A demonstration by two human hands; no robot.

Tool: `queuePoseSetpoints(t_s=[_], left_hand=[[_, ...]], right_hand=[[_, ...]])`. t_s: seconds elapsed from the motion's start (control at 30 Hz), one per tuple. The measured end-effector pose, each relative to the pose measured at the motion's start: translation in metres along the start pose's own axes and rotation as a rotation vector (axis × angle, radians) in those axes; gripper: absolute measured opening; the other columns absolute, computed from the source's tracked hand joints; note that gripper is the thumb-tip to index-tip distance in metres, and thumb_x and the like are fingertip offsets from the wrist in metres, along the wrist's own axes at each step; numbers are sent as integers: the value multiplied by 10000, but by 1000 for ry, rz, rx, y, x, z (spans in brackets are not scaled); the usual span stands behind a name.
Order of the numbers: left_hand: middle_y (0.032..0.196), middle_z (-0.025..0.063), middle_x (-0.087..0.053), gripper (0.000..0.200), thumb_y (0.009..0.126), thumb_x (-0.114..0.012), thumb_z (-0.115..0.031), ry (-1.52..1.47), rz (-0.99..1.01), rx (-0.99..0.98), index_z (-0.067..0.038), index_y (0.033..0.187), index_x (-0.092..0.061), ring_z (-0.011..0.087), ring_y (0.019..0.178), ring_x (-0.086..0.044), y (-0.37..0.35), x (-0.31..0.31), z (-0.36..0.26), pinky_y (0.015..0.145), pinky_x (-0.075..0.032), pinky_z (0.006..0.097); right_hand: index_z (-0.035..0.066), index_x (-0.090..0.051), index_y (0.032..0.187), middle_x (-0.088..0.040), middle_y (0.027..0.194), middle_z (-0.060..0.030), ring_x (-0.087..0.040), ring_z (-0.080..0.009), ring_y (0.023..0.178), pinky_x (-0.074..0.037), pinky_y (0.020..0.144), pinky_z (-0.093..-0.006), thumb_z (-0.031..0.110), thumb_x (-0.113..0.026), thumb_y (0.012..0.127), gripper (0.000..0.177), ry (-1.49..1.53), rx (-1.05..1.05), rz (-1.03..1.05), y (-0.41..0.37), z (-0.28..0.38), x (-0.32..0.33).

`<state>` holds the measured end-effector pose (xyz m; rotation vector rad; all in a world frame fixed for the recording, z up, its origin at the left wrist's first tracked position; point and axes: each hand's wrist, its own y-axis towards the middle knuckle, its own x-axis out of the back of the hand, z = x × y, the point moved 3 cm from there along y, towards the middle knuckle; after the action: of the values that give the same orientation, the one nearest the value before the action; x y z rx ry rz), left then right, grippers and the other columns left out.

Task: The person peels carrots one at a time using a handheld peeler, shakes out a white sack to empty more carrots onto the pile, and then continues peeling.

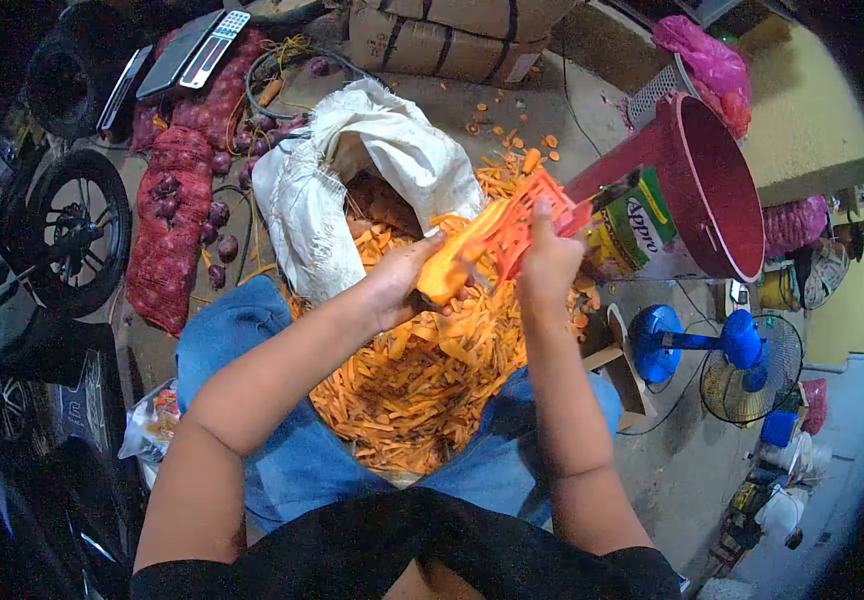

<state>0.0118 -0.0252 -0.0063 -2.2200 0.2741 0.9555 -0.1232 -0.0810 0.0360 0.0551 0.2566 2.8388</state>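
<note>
My left hand [397, 285] is wrapped round a thick peeled carrot [460, 258], its fingers closed underneath. In my right hand [550, 262] is a red plastic slicer [530, 215] with slots, the index finger stretched along it. The carrot lies against or just beside the slicer; motion blur hides the exact contact. Below both hands, between my knees, spreads a large heap of orange carrot peelings [422, 385]. Just beyond my left hand stands a white woven sack [302, 225], its mouth folded open, with brownish carrots partly visible inside.
A dark red bucket [687, 190] tilts at the right, near a blue fan [657, 345]. On the left lie red mesh bags of onions [167, 230], loose onions and a weighing scale [182, 52]. Motorcycle wheels [77, 230] edge the far left. Cardboard boxes [452, 40] stand behind.
</note>
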Motion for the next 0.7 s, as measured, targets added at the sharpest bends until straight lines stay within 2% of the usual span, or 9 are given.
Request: queuePoseSetpoints(t_s=[0.07,0.17,0.2,0.33,0.4,0.47,0.57,0.63,0.7], left_hand=[[775,68,-545,333,837,-281,-297,-21,-111,-13,-34,975,-432,144,619,-552,6,3,5,463,-476,259],[793,57,-547,314,842,-275,-271,-99,-133,-77,-35,979,-432,141,621,-553,-7,-18,1,488,-479,265],[889,56,-539,320,830,-313,-308,-62,-117,-86,-67,993,-446,141,729,-547,-7,-16,3,529,-475,254],[947,61,-514,326,834,-305,-281,1,-78,-134,-43,1014,-436,143,796,-529,-7,-19,4,600,-468,260],[874,55,-522,297,843,-259,-219,234,20,-256,-32,985,-440,117,745,-517,-2,-20,2,620,-432,237],[883,54,-515,296,840,-262,-208,311,32,-220,-29,998,-436,110,758,-506,-7,-21,14,641,-417,230],[910,55,-496,300,839,-270,-195,362,43,-199,-28,1040,-417,99,795,-483,-19,-24,19,693,-394,225],[1032,68,-464,327,836,-308,-217,234,67,-113,-19,1083,-390,132,920,-461,-28,-29,4,793,-366,249],[1008,66,-473,325,836,-308,-223,255,19,-124,-19,1073,-395,131,900,-468,-28,-27,-4,796,-362,248]], right_hand=[[-12,-446,884,-469,723,-15,-416,-91,640,-354,588,-233,179,-437,803,207,-223,4,25,-18,2,-7],[-25,-436,870,-488,736,-79,-448,-132,652,-367,579,-270,161,-437,792,201,-109,-16,55,-26,6,-16],[-15,-430,820,-482,700,-75,-439,-130,635,-364,563,-268,154,-435,790,171,-166,-37,46,-27,14,-17],[-15,-422,762,-478,667,-82,-432,-150,604,-360,548,-281,138,-439,781,155,-132,53,86,-19,10,-12],[-23,-413,727,-476,654,-97,-431,-176,582,-355,543,-297,125,-441,771,156,-375,317,-57,-2,3,-1],[-41,-458,817,-503,690,-99,-472,-164,645,-377,606,-282,133,-465,761,183,-515,285,-265,37,-21,32],[-47,-461,822,-517,718,-104,-493,-163,643,-392,587,-287,126,-457,767,182,-523,187,-422,59,-16,60],[-32,-428,754,-484,659,-105,-458,-203,583,-363,566,-323,113,-444,766,146,-216,29,-568,63,-20,71],[-30,-428,811,-492,672,-98,-476,-189,595,-370,564,-307,113,-442,771,150,-199,59,-551,58,-15,66]])
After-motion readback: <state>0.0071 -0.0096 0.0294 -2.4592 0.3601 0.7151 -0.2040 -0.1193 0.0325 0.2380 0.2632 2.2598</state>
